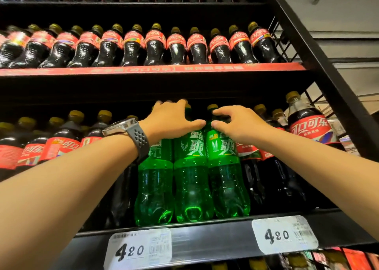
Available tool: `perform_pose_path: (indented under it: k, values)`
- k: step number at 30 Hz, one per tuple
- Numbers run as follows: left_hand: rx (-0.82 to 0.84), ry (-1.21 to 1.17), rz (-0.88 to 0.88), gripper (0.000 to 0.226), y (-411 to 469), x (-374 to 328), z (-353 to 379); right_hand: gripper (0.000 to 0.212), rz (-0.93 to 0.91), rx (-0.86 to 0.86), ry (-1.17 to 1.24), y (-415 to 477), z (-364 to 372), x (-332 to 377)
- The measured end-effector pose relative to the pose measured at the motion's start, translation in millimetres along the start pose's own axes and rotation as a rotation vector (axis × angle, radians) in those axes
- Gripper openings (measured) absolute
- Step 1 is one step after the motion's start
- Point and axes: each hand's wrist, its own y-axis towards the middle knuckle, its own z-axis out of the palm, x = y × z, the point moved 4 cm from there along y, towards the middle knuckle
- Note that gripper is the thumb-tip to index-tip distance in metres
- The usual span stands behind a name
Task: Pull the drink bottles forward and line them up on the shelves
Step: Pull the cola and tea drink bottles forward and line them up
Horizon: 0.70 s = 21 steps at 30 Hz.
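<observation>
Left hand (174,119) lay curled over the shoulder of the middle green bottle (191,179), fingers reaching behind its hidden cap; whether they gripped could not be told. Right hand (238,124) pinched the neck of the right green bottle (225,177), thumb in front. A third green bottle (154,185) stood left of the middle one, top hidden by the wrist. Cola bottles (61,144) flanked them.
</observation>
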Motion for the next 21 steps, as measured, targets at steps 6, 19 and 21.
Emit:
perform_pose_path:
  k: [6,19,21]
  values:
    - [0.077,0.071,0.051,0.099,-1.0,10.4,1.3,0.051,0.009,-0.029,-0.102,-0.4,3.6,7.3]
    - [-0.081,0.308,-0.07,0.073,-14.0,47.7,-19.9,0.044,-0.224,-0.077,-0.146,5.4,11.3,72.1]
    - [-0.058,0.249,-0.058,0.072,-12.4,51.0,-22.2,0.048,-0.237,-0.018,-0.157,8.5,21.3,83.9]
